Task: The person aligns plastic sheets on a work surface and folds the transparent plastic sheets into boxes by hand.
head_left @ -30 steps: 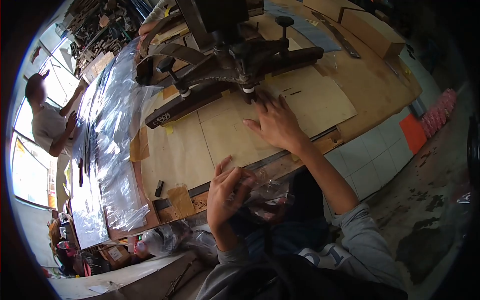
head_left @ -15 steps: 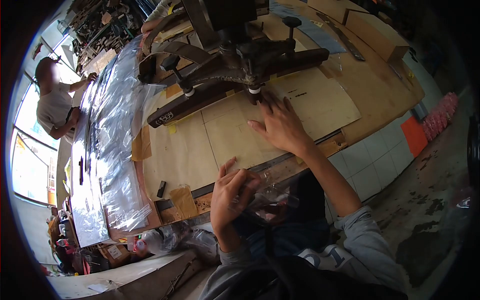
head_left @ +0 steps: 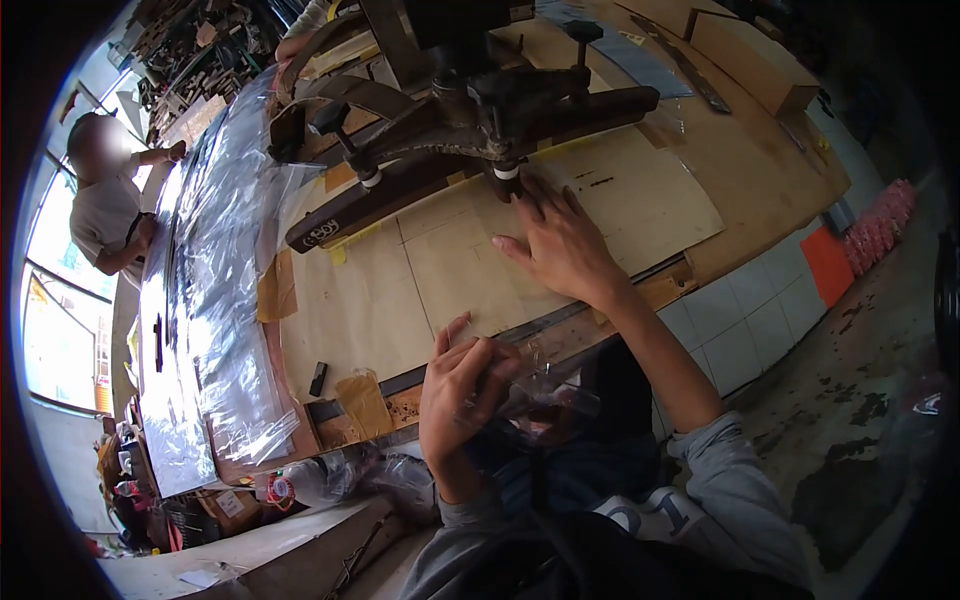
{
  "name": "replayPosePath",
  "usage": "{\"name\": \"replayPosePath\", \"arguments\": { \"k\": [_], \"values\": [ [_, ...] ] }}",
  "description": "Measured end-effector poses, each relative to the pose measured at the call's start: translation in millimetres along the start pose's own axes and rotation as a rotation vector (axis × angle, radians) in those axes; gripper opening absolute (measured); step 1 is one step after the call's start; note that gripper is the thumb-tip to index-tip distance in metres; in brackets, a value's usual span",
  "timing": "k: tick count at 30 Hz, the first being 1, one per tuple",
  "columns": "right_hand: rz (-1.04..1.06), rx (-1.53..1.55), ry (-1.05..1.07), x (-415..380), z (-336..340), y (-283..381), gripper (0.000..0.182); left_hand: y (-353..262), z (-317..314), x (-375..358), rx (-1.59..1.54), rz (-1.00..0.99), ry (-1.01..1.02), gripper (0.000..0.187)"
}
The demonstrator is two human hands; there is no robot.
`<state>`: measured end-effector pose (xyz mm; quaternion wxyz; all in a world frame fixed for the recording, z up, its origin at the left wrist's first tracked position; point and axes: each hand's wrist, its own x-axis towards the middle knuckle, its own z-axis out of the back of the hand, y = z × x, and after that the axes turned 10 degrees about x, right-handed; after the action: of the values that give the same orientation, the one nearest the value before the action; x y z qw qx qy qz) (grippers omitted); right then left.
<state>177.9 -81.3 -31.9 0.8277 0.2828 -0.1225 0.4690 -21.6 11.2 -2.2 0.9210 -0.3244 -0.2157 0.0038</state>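
Note:
My right hand (head_left: 565, 250) lies palm down on a pale cream board (head_left: 455, 270), fingers stretched out. Its fingertips reach the foot of a dark metal press frame (head_left: 490, 145), right beside a white-collared post (head_left: 506, 173). Near the table's front edge, my left hand (head_left: 460, 390) is closed with the fingers curled and the index finger raised. It grips crumpled clear plastic film (head_left: 560, 400), which hangs over my lap. A long dark bar (head_left: 400, 205) of the press crosses above the board. Thin dark lines mark the board.
A small black block (head_left: 318, 379) and brown tape (head_left: 362, 405) lie near the front left edge. Shiny plastic sheeting (head_left: 230, 330) covers the left side. A person (head_left: 110, 200) stands beyond it. Cardboard boxes (head_left: 750, 65) and a metal ruler (head_left: 685, 70) lie back right.
Both my hands keep almost the same positions. The view has shifted slightly, and the person at the left has changed head position a little.

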Motion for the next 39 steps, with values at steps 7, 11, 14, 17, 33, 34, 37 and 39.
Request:
{"name": "replayPosePath", "arguments": {
  "k": [7, 11, 14, 17, 33, 34, 37, 39],
  "values": [
    [-0.044, 0.036, 0.094, 1, 6, 2, 0.070, 1, -1, 0, 0.003, -0.024, -0.008, 0.007],
    [-0.033, 0.044, 0.068, 0, 7, 2, 0.069, 3, -2, -1, 0.009, -0.035, -0.008, 0.008],
    [-0.021, 0.054, 0.042, 0, 6, 2, 0.067, 4, -1, -1, 0.008, -0.038, -0.008, 0.009],
    [0.018, 0.057, 0.017, 0, 2, -2, 0.064, 3, 0, 0, 0.011, -0.051, -0.020, 0.010],
    [-0.067, 0.206, -0.067, -3, 23, 11, 0.048, -1, 5, 2, -0.045, 0.130, 0.088, 0.014],
    [-0.103, 0.269, -0.004, -6, 30, 12, 0.046, -2, 7, 2, -0.042, 0.127, 0.081, 0.014],
    [-0.112, 0.387, 0.125, -19, 53, 9, 0.041, 0, 7, 1, -0.025, 0.140, 0.122, 0.009],
    [-0.003, 0.370, 0.140, -32, 57, 5, 0.040, 0, 6, 0, -0.037, 0.121, 0.112, 0.008]
  ]
}}
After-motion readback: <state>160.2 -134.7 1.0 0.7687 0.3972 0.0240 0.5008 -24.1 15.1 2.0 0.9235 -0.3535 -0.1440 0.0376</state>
